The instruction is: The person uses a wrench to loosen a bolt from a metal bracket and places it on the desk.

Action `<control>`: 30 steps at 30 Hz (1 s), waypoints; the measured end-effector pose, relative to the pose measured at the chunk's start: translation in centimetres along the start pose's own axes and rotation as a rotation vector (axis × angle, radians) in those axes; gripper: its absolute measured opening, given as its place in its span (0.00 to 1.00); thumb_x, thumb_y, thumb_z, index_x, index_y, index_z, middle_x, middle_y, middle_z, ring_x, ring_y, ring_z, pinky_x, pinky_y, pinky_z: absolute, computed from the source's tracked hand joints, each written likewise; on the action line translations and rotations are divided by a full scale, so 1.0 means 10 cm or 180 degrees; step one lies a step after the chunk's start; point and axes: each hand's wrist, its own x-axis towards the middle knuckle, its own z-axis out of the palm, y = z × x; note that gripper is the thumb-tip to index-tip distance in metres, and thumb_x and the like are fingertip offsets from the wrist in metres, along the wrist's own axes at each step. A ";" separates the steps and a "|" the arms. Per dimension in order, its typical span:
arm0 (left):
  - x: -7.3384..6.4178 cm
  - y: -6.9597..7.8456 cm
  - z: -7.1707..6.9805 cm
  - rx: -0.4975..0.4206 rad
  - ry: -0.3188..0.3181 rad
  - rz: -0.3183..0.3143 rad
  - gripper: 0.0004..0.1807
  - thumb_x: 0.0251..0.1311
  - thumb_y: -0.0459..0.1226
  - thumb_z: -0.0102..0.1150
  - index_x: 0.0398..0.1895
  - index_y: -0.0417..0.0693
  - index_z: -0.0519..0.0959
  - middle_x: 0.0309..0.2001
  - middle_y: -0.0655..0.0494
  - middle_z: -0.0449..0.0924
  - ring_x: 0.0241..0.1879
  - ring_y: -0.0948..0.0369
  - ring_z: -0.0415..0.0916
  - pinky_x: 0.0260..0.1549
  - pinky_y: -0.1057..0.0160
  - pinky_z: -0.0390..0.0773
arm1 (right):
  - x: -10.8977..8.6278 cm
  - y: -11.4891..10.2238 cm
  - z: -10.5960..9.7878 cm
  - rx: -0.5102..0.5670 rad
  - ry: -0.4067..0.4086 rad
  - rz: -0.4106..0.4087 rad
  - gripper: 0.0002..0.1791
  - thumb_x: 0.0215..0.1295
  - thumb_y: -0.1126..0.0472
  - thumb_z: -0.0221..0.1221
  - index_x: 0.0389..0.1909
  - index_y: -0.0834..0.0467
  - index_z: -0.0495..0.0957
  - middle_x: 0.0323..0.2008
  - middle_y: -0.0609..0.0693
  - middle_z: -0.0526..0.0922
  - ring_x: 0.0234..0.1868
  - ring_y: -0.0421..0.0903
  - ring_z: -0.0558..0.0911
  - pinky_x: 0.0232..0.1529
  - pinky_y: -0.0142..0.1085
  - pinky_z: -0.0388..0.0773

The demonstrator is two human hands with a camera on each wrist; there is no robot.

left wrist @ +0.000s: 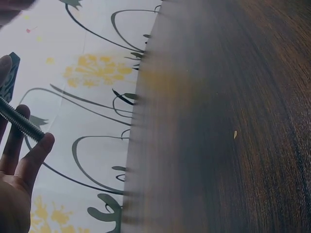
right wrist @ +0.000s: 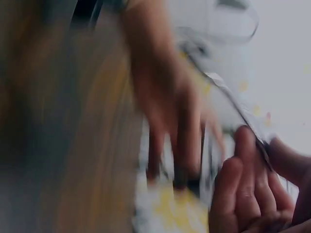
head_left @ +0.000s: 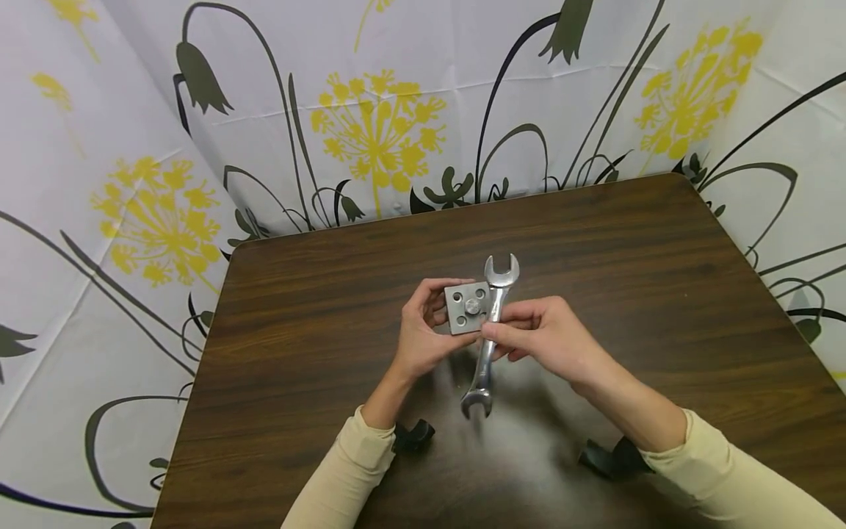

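Note:
In the head view my left hand (head_left: 421, 335) holds a square metal plate (head_left: 454, 308) by its edges. The plate has several round holes and a round boss or bolt head at its centre. From its back a threaded rod (left wrist: 25, 123) sticks out along the left fingers, as the left wrist view shows. My right hand (head_left: 554, 336) pinches a double open-end wrench (head_left: 485, 369) near its middle, thumb on the near face. The wrench slants upright in front of the plate's right edge; whether they touch I cannot tell. The right wrist view is blurred.
Beneath both hands lies a dark wood-grain table (head_left: 317, 294). Behind it hangs a white curtain (head_left: 410, 44) with yellow and grey flower prints. Black pieces (head_left: 418, 435) show beside both forearms. A tiny pale fleck (left wrist: 235, 134) lies on the tabletop.

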 end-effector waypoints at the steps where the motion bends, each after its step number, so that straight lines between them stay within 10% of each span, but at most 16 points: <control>1: -0.01 -0.05 -0.02 -0.0046 0.0012 0.0020 0.40 0.33 0.13 0.72 0.56 0.33 0.70 0.56 0.38 0.78 0.49 0.49 0.80 0.40 0.59 0.83 | -0.02 0.00 0.09 0.0402 -0.0091 0.0129 0.17 0.66 0.60 0.64 0.47 0.70 0.81 0.34 0.57 0.88 0.30 0.46 0.86 0.34 0.38 0.83; 10: 0.01 -0.01 0.03 -0.0336 -0.0037 -0.0100 0.41 0.33 0.14 0.74 0.57 0.35 0.71 0.56 0.38 0.77 0.50 0.51 0.79 0.43 0.60 0.81 | -0.02 0.06 0.79 0.2951 -0.0387 0.0679 0.05 0.73 0.65 0.54 0.45 0.61 0.77 0.41 0.53 0.85 0.41 0.45 0.86 0.46 0.38 0.81; 24: 0.07 0.36 0.16 -0.0268 -0.0259 0.0288 0.41 0.31 0.08 0.66 0.54 0.16 0.59 0.53 0.19 0.69 0.53 0.56 0.76 0.48 0.63 0.78 | 0.13 0.00 1.07 0.3795 0.0001 0.0644 0.14 0.77 0.65 0.46 0.59 0.66 0.65 0.43 0.55 0.84 0.48 0.44 0.84 0.53 0.36 0.77; 30: 0.06 0.39 0.18 -0.0690 -0.0338 0.0303 0.38 0.37 0.09 0.65 0.56 0.25 0.63 0.58 0.34 0.73 0.54 0.55 0.74 0.47 0.62 0.78 | 0.17 -0.02 1.09 0.3920 0.0001 0.0613 0.11 0.78 0.64 0.43 0.55 0.65 0.64 0.44 0.56 0.84 0.48 0.43 0.84 0.54 0.35 0.77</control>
